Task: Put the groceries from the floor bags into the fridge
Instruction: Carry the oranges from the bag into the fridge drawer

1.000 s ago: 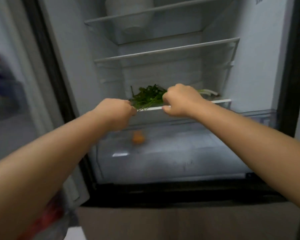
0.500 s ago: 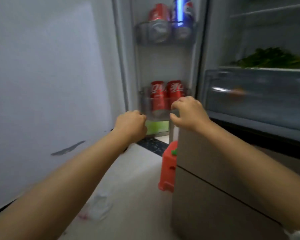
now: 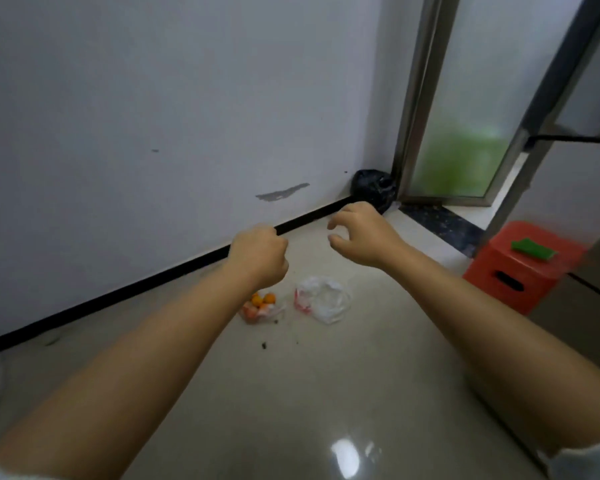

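Glossy cream floor tiles (image 3: 326, 393) meet a white wall. At 12 o'clock from the person lie a thin clear plastic bag of small orange fruit (image 3: 262, 308) and, just beside it at 3 o'clock, a crumpled white plastic bag (image 3: 324, 299). Left hand (image 3: 258, 254): fingers curled into a fist, holding nothing. Right hand (image 3: 357, 237): fingers loosely hooked, holding nothing. The fruit bag is probably light, soft and slippery; gather its open mouth before lifting.

We're looking at a home: glossy tiled floor (image 3: 326, 393), plain wall with black skirting (image 3: 153, 282), frosted sliding door (image 3: 465, 133) far right, orange plastic stool (image 3: 520, 268).
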A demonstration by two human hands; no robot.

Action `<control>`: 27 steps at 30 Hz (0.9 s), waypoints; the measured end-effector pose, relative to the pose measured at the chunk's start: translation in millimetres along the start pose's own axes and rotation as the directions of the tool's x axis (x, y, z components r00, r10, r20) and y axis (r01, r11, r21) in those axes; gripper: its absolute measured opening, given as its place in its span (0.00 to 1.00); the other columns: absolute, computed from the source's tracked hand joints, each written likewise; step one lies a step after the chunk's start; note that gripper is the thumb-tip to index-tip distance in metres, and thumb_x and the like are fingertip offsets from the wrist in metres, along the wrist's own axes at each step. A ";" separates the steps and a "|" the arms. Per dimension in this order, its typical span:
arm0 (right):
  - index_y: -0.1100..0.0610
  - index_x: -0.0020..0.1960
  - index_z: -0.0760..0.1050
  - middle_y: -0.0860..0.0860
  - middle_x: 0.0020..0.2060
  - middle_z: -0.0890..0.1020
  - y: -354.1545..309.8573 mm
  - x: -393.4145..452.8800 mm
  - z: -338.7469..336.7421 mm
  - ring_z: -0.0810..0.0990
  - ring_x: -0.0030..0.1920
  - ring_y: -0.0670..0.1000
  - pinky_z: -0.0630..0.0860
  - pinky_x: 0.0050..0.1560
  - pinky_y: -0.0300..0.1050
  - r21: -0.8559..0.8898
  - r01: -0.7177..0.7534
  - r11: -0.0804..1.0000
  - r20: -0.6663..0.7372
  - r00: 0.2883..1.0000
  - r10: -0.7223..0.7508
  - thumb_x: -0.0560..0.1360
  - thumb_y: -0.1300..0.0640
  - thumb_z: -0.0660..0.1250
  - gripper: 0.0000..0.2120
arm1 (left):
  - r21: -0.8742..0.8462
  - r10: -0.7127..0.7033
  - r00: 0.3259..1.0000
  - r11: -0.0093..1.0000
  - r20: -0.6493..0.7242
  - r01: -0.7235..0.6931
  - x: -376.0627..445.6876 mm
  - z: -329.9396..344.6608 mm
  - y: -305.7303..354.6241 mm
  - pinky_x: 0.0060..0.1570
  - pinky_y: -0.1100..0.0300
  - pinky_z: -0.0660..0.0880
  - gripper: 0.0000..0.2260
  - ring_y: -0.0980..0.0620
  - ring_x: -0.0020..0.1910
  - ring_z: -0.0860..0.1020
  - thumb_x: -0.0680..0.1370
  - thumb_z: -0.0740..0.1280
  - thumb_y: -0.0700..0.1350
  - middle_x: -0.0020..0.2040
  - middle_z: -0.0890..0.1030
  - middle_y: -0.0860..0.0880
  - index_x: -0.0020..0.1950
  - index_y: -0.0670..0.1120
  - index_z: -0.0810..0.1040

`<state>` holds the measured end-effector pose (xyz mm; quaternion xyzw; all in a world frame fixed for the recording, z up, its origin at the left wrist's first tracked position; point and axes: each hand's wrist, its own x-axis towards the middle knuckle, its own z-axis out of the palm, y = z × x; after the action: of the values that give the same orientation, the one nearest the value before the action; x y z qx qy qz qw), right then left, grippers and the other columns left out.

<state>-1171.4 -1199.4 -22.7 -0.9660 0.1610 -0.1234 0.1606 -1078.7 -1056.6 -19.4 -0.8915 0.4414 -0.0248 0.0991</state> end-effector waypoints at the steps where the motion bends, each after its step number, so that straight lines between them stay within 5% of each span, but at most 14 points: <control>1: 0.61 0.59 0.76 0.59 0.57 0.77 -4.6 10.9 15.6 0.71 0.62 0.58 0.69 0.61 0.50 -0.003 0.005 1.000 0.039 0.999 -0.005 0.75 0.56 0.62 0.15 | -0.009 -0.006 1.000 1.000 0.026 0.006 5.2 14.8 -12.8 0.48 0.53 0.73 0.13 0.43 0.56 0.75 0.79 0.56 0.44 0.57 0.75 0.43 0.57 0.40 0.75; 8: 0.60 0.61 0.75 0.58 0.60 0.76 0.4 132.0 111.8 0.72 0.62 0.56 0.70 0.61 0.50 0.025 -0.008 1.000 0.265 0.964 0.002 0.76 0.56 0.60 0.15 | -0.108 -0.157 0.967 0.977 0.202 0.182 90.1 104.0 -92.7 0.52 0.53 0.74 0.14 0.42 0.60 0.74 0.79 0.58 0.46 0.61 0.74 0.41 0.59 0.40 0.75; 14: 0.62 0.61 0.74 0.59 0.60 0.76 27.8 266.8 191.9 0.74 0.60 0.57 0.71 0.59 0.48 0.020 -0.061 0.998 0.453 0.890 0.046 0.77 0.57 0.59 0.16 | -0.189 -0.303 0.871 0.898 0.387 0.396 201.7 166.7 -164.6 0.56 0.54 0.73 0.15 0.42 0.62 0.74 0.79 0.57 0.44 0.63 0.74 0.41 0.62 0.41 0.75; 27: 0.63 0.56 0.78 0.61 0.55 0.81 79.1 439.2 435.0 0.78 0.56 0.59 0.73 0.56 0.48 -0.078 -0.229 0.970 0.681 0.698 0.220 0.75 0.60 0.60 0.13 | -0.271 -0.161 0.744 0.864 0.648 0.424 362.0 381.3 -281.7 0.60 0.53 0.71 0.14 0.44 0.64 0.73 0.80 0.57 0.43 0.64 0.74 0.43 0.63 0.42 0.73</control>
<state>-663.7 -1306.6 -367.7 -0.9150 0.2059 0.2610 0.2286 -587.6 -1117.9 -352.5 -0.9113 0.2325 0.3370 0.0445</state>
